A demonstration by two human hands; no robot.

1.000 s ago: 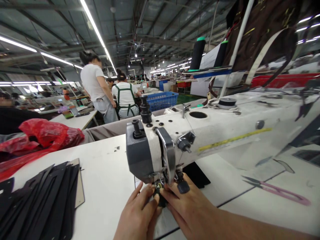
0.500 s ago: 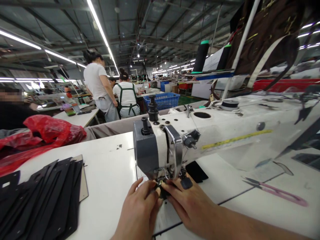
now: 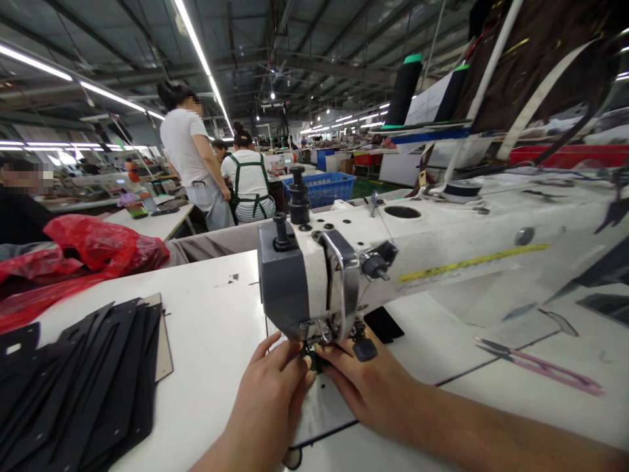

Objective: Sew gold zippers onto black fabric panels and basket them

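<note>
A white and grey sewing machine (image 3: pixel 289 282) stands on the white table, its needle area low at the centre. Just left of the presser foot, my left hand (image 3: pixel 275 387) has its fingers bent around a small dark piece (image 3: pixel 317 359). From the other side my right hand (image 3: pixel 363 377) presses its fingertips on the same piece, partly behind the machine's black knob. Most of the piece is hidden by the fingers and the foot. A flat black piece (image 3: pixel 384 325) lies behind my right hand.
Black strips (image 3: pixel 98 387) lie stacked at the left, with a red plastic bag (image 3: pixel 103 246) behind. Pink-handled snips (image 3: pixel 540 367) rest on the right. Thread cones (image 3: pixel 403 92) stand above the machine. Two people in white shirts and a blue basket (image 3: pixel 327 189) are beyond.
The view has shifted slightly. Both hands stay at the needle area with their fingers in nearly the same pose. A dark rounded edge now shows at the table's bottom, below my hands.
</note>
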